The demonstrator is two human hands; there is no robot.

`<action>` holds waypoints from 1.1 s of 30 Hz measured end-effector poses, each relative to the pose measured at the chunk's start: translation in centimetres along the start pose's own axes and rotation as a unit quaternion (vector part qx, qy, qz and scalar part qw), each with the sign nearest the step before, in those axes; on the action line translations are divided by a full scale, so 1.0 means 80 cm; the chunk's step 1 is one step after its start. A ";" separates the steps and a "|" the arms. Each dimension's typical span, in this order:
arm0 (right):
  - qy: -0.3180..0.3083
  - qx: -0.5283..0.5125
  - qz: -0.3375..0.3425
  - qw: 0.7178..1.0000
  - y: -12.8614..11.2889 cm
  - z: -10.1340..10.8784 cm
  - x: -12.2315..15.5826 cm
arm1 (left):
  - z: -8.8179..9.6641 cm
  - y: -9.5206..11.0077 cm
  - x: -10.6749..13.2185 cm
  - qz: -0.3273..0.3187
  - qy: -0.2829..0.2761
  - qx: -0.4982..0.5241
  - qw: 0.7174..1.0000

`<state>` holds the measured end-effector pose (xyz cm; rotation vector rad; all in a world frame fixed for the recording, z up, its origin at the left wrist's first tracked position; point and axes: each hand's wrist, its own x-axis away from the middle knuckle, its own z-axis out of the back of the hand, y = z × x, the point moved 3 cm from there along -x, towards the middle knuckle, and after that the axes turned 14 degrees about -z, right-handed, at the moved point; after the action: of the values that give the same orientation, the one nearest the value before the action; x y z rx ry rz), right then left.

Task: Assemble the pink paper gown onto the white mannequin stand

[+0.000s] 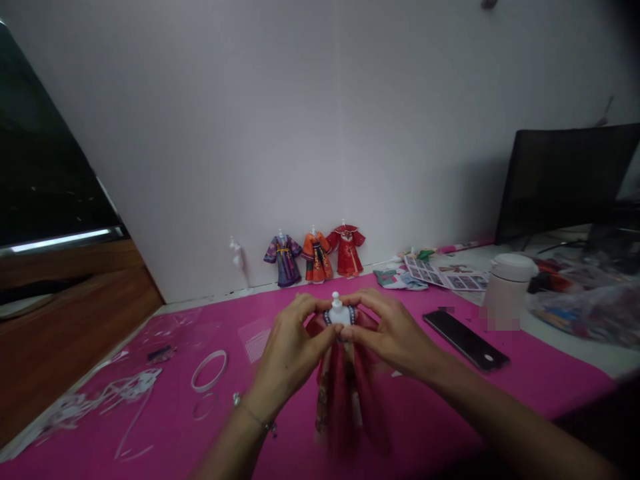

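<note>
Between my two hands stands a small white doll mannequin wearing a red doll robe with a dark, white-dotted trim at its neckline. My left hand pinches the robe's left shoulder and front, thumb at the chest. From the other side, my right hand grips the collar edge, its thumb meeting the left one at the front. The mannequin's head knob and upper chest show above the thumbs. Red cloth hangs down toward me, its lower end blurred.
Against the wall stand dressed mannequins in purple, orange and red, beside a bare mannequin. A phone and a white bottle are at right. White rings, plastic scraps and a pink mat lie at left.
</note>
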<state>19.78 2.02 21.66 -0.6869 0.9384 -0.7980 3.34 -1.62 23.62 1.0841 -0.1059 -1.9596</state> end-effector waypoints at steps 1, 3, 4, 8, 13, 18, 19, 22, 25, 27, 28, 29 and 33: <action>0.000 -0.001 0.000 1.000 0.000 0.000 0.000 | 0.000 0.000 0.000 0.001 0.001 0.001 1.000; 0.000 0.001 0.001 1.000 0.001 0.000 0.000 | -0.001 0.000 0.000 0.000 0.005 0.003 1.000; 0.000 0.000 0.003 1.000 0.001 0.000 0.000 | -0.001 -0.001 0.000 -0.003 0.008 0.002 1.000; 0.002 -0.002 0.011 1.000 0.000 0.001 -0.001 | -0.002 -0.002 0.000 -0.011 0.010 -0.001 1.000; 0.002 -0.006 0.011 1.000 -0.002 0.002 -0.002 | -0.002 -0.003 0.001 -0.015 0.014 -0.002 1.000; 0.003 -0.006 0.011 1.000 -0.002 0.001 -0.003 | -0.001 -0.002 -0.001 -0.014 0.019 0.010 1.000; 0.002 -0.006 0.012 1.000 -0.002 0.001 -0.003 | -0.001 -0.001 -0.002 -0.013 0.019 0.011 1.000; 0.000 -0.008 0.012 1.000 -0.001 0.002 -0.004 | 0.000 0.000 -0.002 -0.012 0.018 0.008 1.000; -0.002 -0.009 0.005 1.000 -0.002 0.002 -0.004 | 0.001 0.001 -0.002 -0.014 0.021 0.009 1.000; -0.002 -0.009 0.001 1.000 -0.002 0.001 -0.004 | 0.001 0.001 -0.003 -0.014 0.021 0.009 1.000; -0.001 -0.007 0.000 1.000 -0.002 0.001 -0.004 | 0.001 0.001 -0.003 -0.014 0.019 0.009 1.000; 0.001 -0.005 0.002 1.000 -0.001 0.001 -0.005 | 0.000 0.000 -0.003 -0.016 0.020 0.009 1.000; 0.007 0.013 0.024 1.000 0.001 0.002 -0.004 | -0.001 0.000 0.000 -0.034 0.026 0.001 0.999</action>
<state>19.85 2.34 21.83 -0.6338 0.9523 -0.7720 3.43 -1.59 23.60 1.1528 -0.0429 -1.9893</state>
